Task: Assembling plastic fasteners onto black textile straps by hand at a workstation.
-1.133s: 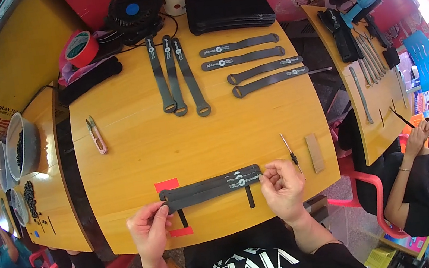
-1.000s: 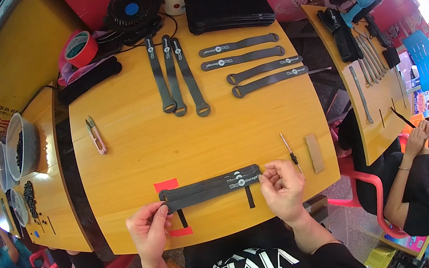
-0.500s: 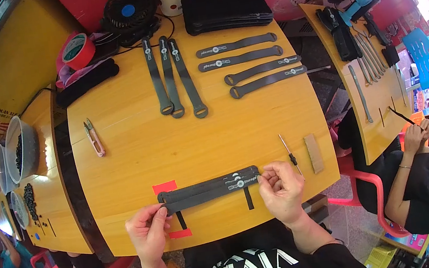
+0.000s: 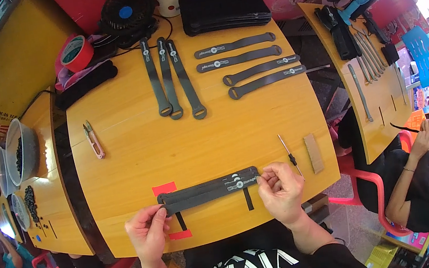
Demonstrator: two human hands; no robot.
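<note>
A small overlapping stack of dark grey storage straps (image 4: 206, 190) lies near the table's front edge. My left hand (image 4: 148, 228) pinches the stack's left end between thumb and fingers. At its right end my right hand (image 4: 280, 190) pinches the nearest strap the same way. Two thin black strips stick out from under the straps toward me, the right one (image 4: 249, 199) apart from my fingers. Red tape (image 4: 164, 189) is stuck to the table beyond the left end, and another red piece (image 4: 180, 235) sits on the near side.
Beyond lie three straps (image 4: 179, 78) side by side, several more (image 4: 240, 60) to the right, and a black stack (image 4: 224, 11). Thread snips (image 4: 94, 140) rest at left. A screwdriver-like tool (image 4: 291, 156) and cardboard strip (image 4: 313, 153) lie right. A co-worker (image 4: 416, 182) sits at another table.
My hands and the straps stay almost in place. At the right, the co-worker's hands have shifted with a thin black strip. The person at lower left has moved an arm.
</note>
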